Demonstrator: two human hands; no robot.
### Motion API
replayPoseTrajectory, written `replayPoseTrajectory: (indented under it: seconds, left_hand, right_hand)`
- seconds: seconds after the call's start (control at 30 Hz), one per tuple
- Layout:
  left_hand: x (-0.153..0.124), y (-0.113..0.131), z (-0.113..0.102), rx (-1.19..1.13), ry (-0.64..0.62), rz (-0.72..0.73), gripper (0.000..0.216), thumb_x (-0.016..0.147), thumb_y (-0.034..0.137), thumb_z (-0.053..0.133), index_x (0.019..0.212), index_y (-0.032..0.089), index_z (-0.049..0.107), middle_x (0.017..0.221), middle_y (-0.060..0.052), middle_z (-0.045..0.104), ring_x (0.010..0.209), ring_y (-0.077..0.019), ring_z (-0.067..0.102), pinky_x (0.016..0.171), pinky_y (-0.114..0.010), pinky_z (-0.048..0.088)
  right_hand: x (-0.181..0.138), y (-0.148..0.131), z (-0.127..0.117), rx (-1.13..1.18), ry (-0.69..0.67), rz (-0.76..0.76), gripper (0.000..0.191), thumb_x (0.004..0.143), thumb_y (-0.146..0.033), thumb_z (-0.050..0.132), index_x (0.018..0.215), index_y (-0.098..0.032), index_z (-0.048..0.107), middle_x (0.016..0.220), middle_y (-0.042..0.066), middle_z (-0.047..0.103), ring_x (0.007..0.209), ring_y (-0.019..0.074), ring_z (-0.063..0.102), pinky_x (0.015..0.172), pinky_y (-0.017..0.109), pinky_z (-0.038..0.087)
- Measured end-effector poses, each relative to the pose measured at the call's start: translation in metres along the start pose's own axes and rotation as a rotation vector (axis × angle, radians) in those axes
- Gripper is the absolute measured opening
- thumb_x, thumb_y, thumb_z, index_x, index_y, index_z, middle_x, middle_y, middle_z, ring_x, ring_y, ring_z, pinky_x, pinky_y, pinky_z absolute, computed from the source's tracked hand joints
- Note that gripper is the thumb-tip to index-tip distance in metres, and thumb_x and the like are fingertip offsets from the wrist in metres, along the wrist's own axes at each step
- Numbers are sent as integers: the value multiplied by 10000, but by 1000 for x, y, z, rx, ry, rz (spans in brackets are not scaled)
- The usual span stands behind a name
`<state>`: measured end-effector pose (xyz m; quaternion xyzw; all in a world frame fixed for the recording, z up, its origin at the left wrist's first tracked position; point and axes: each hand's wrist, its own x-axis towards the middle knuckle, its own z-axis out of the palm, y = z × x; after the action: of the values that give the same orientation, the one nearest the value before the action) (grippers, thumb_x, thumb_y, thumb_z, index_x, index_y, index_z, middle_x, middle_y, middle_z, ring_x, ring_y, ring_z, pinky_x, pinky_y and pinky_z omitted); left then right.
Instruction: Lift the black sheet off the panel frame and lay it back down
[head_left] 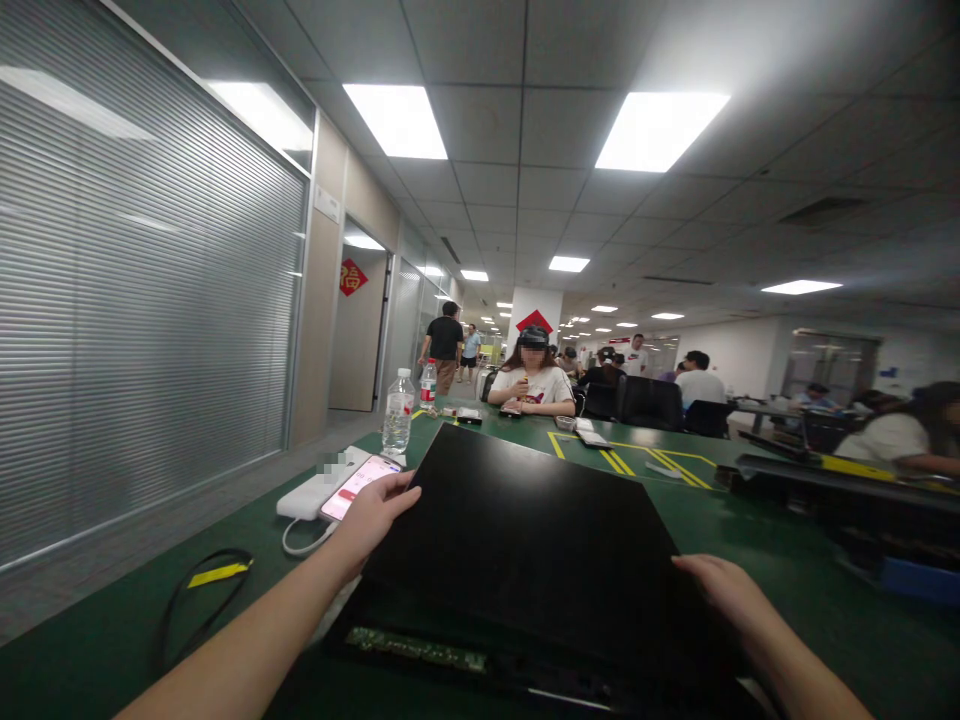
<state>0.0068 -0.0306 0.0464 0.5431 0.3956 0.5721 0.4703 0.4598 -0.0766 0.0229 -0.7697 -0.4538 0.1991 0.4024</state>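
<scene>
The fingers (pixel 400 494) of the left hand (pixel 371 515) close over the left edge of a large flat matte black rectangular panel (pixel 525 540), thumb side on top and the fingertips laid on its upper face. The right hand (pixel 724 590) holds the opposite, right edge, with the thumb lying along the top and the other fingers hidden beneath the edge. The panel sits between both hands, straight in front of the person, its near edge raised over a low black housing in which a narrow green circuit strip (pixel 416 648) shows just below. All of this lies on a dark green worktop (pixel 97 640) marked with yellow lines (pixel 622 460) farther back. Just beside the left hand a smartphone with a lit pink and white screen (pixel 358 487) rests on a white rectangular power bank (pixel 304 497). Behind them stands a clear plastic water bottle (pixel 397 412), upright. Nearer the worktop's left edge lies a black looped cable with a yellow tag (pixel 217 573). At the far end a seated person in a white shirt (pixel 532 385) faces this way.
</scene>
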Motion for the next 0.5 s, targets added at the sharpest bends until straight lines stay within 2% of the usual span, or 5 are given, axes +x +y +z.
replayPoseTrajectory:
  seconds: [0.1,0.2,0.37,0.43,0.5]
  left_hand:
    - [9,-4,-11,-19,47,-22,424,523,369,736,873,141,660,807,-46,712,788,-228,645,737,-289,472]
    - [18,-9,-20,-47,121,-129,336,535,320,715,823,154,665,715,-31,709,703,-218,652,692,-292,481]
    - [18,-15,-22,-113,91,-159,351,566,290,691,886,152,655,732,-34,708,682,-217,652,658,-294,485]
    - [14,-13,-19,-131,89,-178,347,572,298,688,882,146,656,748,-37,708,675,-215,652,646,-289,486]
    - [8,-10,-16,-152,53,-264,307,589,323,670,832,136,665,738,-50,706,668,-220,653,629,-289,488]
  right_hand:
    - [-12,-15,-2,218,-74,24,397,638,-437,503,869,-151,652,918,103,688,877,260,623,647,309,504]
    - [-28,-35,-7,453,-259,-16,424,670,-467,443,868,-159,656,837,97,696,828,259,642,681,329,516]
    - [-46,-50,-15,631,-235,-20,486,699,-557,395,849,-183,667,803,102,696,881,282,626,731,350,510]
    - [-47,-47,-16,595,-285,15,501,703,-568,388,786,-167,676,802,127,692,879,291,626,721,343,510]
    - [-45,-43,-16,474,-181,-24,458,701,-533,408,729,-159,671,800,139,689,856,287,633,691,324,514]
